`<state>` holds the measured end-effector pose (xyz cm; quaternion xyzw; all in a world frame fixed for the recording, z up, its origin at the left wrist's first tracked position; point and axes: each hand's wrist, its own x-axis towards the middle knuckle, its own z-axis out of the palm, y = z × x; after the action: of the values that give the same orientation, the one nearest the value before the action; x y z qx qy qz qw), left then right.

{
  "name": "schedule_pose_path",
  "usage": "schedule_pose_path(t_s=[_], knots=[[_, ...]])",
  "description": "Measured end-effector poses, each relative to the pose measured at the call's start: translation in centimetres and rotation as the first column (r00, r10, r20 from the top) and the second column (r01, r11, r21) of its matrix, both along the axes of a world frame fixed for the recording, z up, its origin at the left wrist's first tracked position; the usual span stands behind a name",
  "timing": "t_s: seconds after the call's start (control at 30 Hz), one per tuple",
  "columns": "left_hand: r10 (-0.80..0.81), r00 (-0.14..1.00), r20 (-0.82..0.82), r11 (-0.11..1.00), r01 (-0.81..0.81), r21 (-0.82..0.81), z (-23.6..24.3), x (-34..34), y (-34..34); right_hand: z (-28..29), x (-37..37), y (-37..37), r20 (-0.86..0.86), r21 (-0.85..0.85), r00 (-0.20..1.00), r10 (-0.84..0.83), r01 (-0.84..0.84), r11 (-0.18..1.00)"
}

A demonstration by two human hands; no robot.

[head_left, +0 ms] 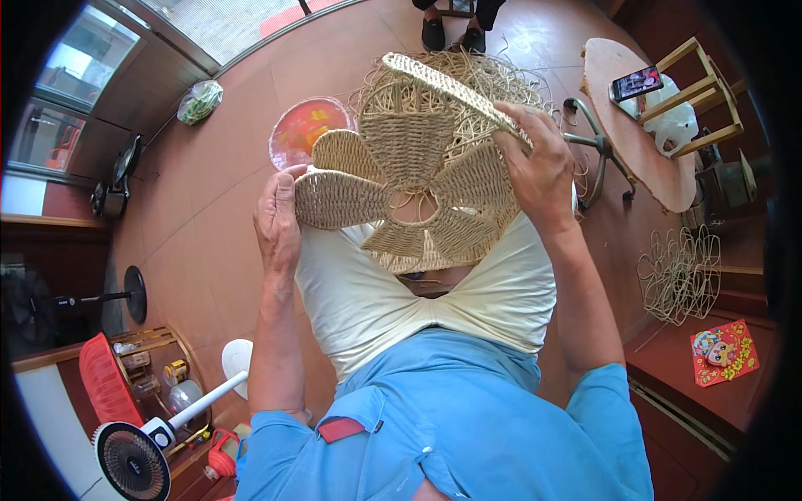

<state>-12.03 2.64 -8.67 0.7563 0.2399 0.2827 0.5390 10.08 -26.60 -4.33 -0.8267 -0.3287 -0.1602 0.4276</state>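
A woven flower-shaped piece (pixel 409 138) of tan straw cord is held above my lap. Rounded petals spread around a ring with an open hole in the middle. My left hand (pixel 278 213) is closed on the outer end of the left petal, thumb on top. At the upper right my right hand (pixel 539 163) grips the end of a pale braided band (pixel 447 88), which slants up to the left; it may be a petal seen edge-on. Part of my right fingers is hidden behind the weave. Further woven work shows beneath the lower petals, partly covered.
Loose straw cord (pixel 501 73) lies heaped on the floor beyond the piece, near another person's shoes (pixel 433 35). A red patterned round basin (pixel 292 125) stands left. To the right are a wooden board (pixel 606 63) with a phone (pixel 637 83) and bent-wire frames (pixel 681 275). A fan (pixel 132 459) stands lower left.
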Motion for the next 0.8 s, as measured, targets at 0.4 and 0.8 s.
schedule_pose_path(t_s=[0.4, 0.8], knots=[[-0.096, 0.994, -0.051, 0.994, 0.093, -0.053, -1.0, -0.3, 0.6, -2.2, 1.7, -2.8, -0.108, -0.083, 0.994, 0.009, -0.018, 0.996], [-0.252, 0.964, 0.079, 0.91, 0.264, -0.319, -0.6, 2.2, 2.6, -5.6, 0.4, -8.0, -0.196, 0.117, 0.964, -0.183, 0.208, 0.971]])
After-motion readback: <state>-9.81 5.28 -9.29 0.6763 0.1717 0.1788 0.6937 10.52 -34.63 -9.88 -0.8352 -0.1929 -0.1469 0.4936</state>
